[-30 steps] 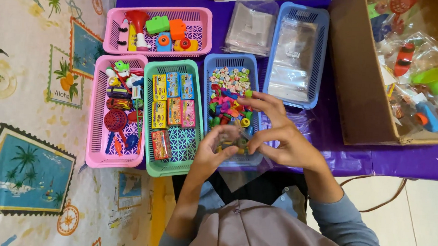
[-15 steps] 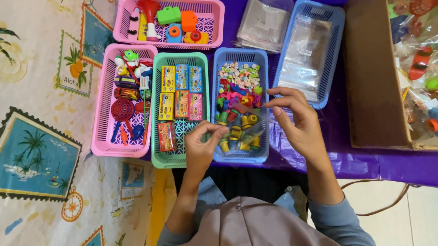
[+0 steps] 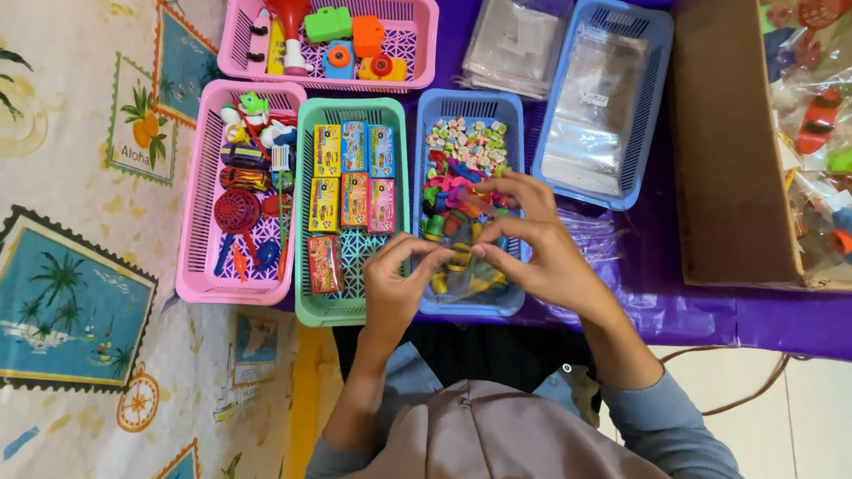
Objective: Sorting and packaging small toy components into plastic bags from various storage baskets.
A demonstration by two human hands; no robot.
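My left hand [image 3: 396, 288] and my right hand [image 3: 534, 247] meet over the near half of a blue basket [image 3: 472, 104] full of small colourful toys and beads. Between their fingertips they pinch a small clear plastic bag [image 3: 465, 276] with a few small pieces in it. The bag hangs just above the basket's front end. My right hand's upper fingers stretch over the toy pile, and the left thumb and forefinger grip the bag's left edge.
A green basket [image 3: 347, 303] of small printed boxes and a pink basket [image 3: 192, 256] of toys stand to the left. Another pink basket [image 3: 424, 45] is behind them. A blue basket [image 3: 652, 96] of clear bags, loose bags [image 3: 514, 40] and a cardboard box [image 3: 731, 158] of packed toys are to the right.
My hands were pressed together at the basket's front. The right hand reached into the toy pile and has now come back toward the left hand at the bag.
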